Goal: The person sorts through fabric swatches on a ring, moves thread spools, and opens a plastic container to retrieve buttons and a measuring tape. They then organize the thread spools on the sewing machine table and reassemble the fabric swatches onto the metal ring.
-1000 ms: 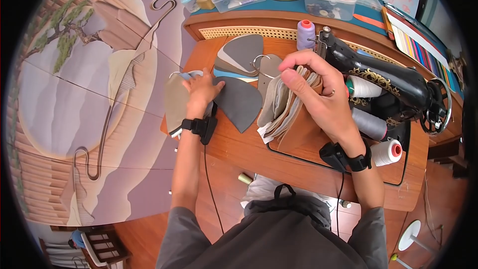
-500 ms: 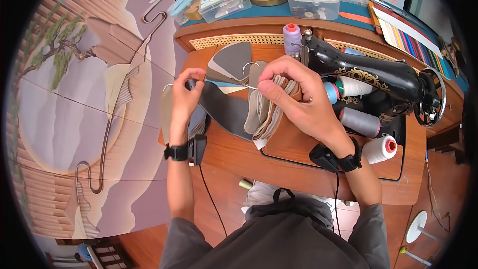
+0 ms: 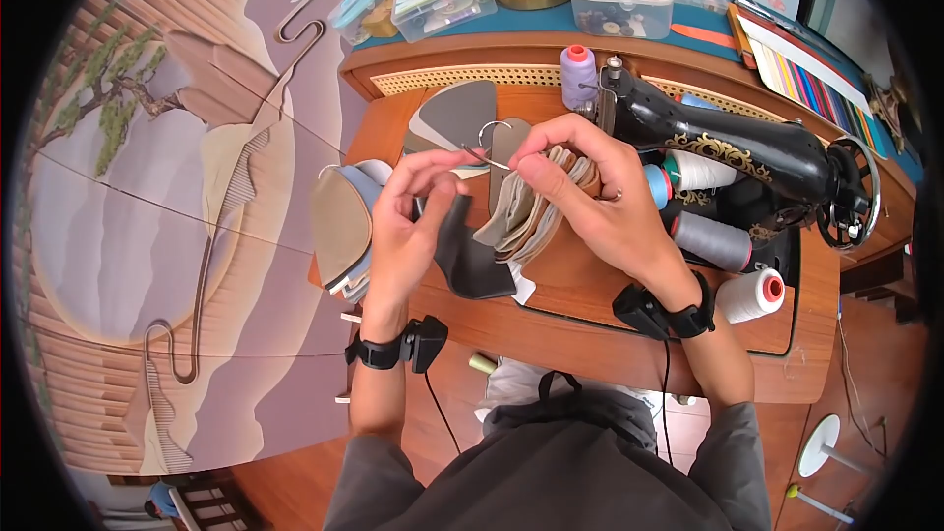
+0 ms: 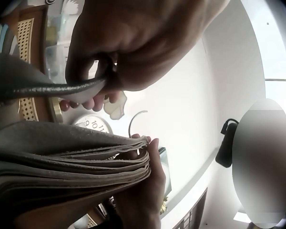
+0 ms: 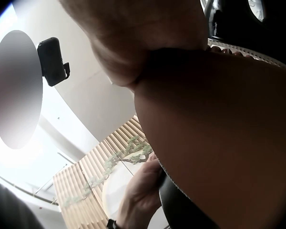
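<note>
My left hand (image 3: 405, 226) pinches a dark grey leather swatch (image 3: 474, 264) near its narrow end; the wide part droops toward the table. Close beside it, my right hand (image 3: 605, 192) holds a thick bundle of leather swatches (image 3: 526, 216) in beige, white and brown. A thin metal ring (image 3: 487, 159) stands out from the bundle at the right fingertips, and the left fingertips are right by its end. In the left wrist view the ring (image 4: 130, 121) shows as an open curve above the stacked swatch edges (image 4: 86, 164). A brown swatch (image 5: 219, 129) fills much of the right wrist view.
A second ringed swatch stack (image 3: 339, 226) lies at the table's left edge, with grey swatches (image 3: 460, 108) behind. To the right stand a black sewing machine (image 3: 737, 133) and several thread spools (image 3: 710, 241). Plastic boxes (image 3: 619, 5) line the back shelf.
My left hand has picked up the dark grey swatch from the table and brought it right, up to the ring. The right hand keeps its hold on the bundle.
</note>
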A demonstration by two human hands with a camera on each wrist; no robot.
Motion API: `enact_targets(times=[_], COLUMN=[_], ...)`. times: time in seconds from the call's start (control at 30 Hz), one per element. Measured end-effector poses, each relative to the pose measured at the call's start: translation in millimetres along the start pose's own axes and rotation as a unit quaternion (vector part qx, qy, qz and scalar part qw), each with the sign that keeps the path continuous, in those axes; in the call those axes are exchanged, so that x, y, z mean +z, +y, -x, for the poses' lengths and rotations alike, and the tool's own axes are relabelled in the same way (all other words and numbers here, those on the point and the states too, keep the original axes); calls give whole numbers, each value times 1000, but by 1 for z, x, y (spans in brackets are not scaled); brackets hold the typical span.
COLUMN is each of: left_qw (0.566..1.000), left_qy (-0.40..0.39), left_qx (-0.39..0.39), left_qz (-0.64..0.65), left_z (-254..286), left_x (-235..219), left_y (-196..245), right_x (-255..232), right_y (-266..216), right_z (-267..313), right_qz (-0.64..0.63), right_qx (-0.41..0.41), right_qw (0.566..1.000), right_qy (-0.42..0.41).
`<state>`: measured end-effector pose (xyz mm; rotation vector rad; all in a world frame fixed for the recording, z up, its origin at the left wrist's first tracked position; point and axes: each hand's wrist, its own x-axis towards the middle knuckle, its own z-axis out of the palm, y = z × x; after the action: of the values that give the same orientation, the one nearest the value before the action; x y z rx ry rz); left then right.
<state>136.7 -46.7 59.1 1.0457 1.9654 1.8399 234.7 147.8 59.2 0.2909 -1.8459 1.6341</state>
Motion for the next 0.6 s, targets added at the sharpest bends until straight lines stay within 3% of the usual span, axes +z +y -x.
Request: enact_targets(times=[0.1,0.2,0.4,0.5,0.53,0.6], left_qw=[990,981,978,972,972,988], left_qy=[95,151,148,56,57,108], left_qx=[-27,-40,0,113,114,113], left_qz=[98,112,150,198,197,-11], left_z=[-5,-5,2,10,10,10], left_x=[-3,-22,-49,-35,-32,-25], left_y=[-7,-10,1,10,5,-2], right_x=[-1,-2,-1,-1,-1,-1], right_y=[-1,-1,-1,0,0,-1], right_z=[0,0,0,-1,0,0], right_qz=[3,-1,-17,5,4,9], right_qx=[12,16,12,-2,-2,4], right_qw=[1000,1000,1000,1000,1000,1000], right_qy=[-4,-6,-5,-2,-3,-2])
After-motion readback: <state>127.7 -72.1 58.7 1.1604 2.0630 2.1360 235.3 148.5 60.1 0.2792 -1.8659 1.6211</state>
